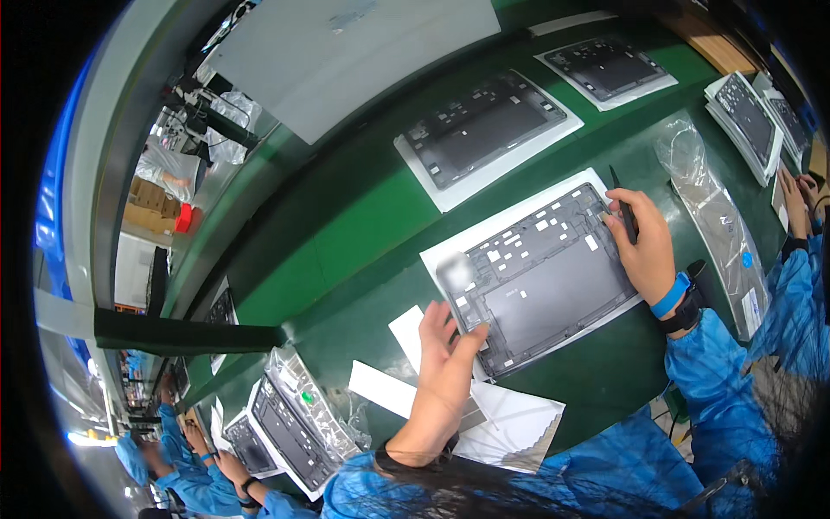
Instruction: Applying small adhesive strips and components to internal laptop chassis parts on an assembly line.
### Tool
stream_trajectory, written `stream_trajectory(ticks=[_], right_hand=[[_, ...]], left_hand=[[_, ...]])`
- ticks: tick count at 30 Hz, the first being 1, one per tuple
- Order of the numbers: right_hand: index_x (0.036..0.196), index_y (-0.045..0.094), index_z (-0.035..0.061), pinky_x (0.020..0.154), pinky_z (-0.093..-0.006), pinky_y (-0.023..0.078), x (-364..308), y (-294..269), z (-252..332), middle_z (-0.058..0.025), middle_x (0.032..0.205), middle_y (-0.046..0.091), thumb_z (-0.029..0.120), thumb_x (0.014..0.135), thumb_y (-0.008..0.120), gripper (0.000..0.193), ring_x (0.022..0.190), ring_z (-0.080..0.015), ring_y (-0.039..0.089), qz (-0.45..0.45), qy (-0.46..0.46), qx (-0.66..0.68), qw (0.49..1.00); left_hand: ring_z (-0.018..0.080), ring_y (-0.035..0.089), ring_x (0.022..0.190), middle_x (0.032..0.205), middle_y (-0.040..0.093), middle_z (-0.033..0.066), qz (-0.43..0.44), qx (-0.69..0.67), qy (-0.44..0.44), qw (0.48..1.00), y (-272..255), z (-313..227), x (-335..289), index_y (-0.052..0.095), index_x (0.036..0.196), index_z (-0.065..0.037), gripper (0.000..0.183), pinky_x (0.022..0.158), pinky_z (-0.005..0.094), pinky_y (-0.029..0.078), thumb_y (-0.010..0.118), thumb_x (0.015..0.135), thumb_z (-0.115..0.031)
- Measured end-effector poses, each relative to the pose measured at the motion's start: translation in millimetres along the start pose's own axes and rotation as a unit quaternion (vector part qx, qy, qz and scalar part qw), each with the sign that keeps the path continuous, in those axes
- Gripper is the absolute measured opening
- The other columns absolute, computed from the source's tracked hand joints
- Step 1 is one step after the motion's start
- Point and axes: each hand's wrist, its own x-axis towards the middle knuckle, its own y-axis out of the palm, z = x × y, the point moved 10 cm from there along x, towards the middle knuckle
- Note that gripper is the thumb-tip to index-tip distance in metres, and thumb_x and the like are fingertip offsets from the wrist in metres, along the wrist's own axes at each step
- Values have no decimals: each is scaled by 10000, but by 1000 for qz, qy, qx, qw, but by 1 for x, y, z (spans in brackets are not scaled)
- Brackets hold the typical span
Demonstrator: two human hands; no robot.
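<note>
In front of me a dark grey tablet back housing [553, 281] lies inner side up on a white sheet [441, 246]. Small white pads dot its upper half and a blurred pale spot covers its far left corner. My left hand [445, 368] is at the left edge, fingers spread, its thumb touching or just over the rim. At the right edge my right hand [644, 246] is closed round slim black tweezers [623, 203], which point away from me. Its thumb and fingertips are near the housing's upper right corner.
More housings on white sheets [484, 130] [605, 69] lie on the raised green ledge. White papers [510, 424] sit by my left forearm. Plastic-bagged strips [713, 229] [303, 394] flank me. Co-workers' hands [795, 203] [229, 467] work at right and lower left. A grey panel [363, 56] hangs above.
</note>
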Motion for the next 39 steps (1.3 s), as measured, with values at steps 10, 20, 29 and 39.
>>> stream_trajectory(ticks=[10, 20, 29, 39], right_hand=[[1213, 641, 48, 819, -392, 526, -5, -6, -6, -147, 1005, 638, -12, 929, 705, 297, 936, -334, 667, -16, 5, -1, 1000], [1239, 694, 26, 757, -298, 512, -3, -26, -6, -93, 986, 702, 45, 994, 695, 246, 820, -161, 636, -80, 4, 28, 996], [1193, 738, -41, 752, -249, 541, 2, 26, 0, -64, 951, 753, 153, 1016, 722, 263, 843, -102, 681, 54, 161, 268, 948], [1179, 747, -38, 719, -246, 546, 2, 69, 1, -74, 920, 766, 153, 1003, 740, 260, 817, -111, 694, 123, 175, 283, 935]], left_hand=[[241, 536, 1325, 1453, 589, 171, 78, 34, -25, 996, 1, -10, 36, 481, 1530, 72, 650, 1153, 401, 375, 683, 987, -222], [461, 582, 1169, 1330, 510, 287, -30, 420, 398, 815, 35, -91, 26, 511, 1389, 61, 577, 1018, 483, 477, 759, 915, -155], [374, 709, 768, 868, 663, 148, -43, 575, 279, 768, -4, -46, 28, 598, 872, -44, 370, 669, 469, 567, 726, 965, -379], [348, 710, 767, 867, 671, 134, -37, 549, 301, 778, -1, -42, 25, 586, 922, -52, 319, 665, 461, 572, 716, 974, -338]])
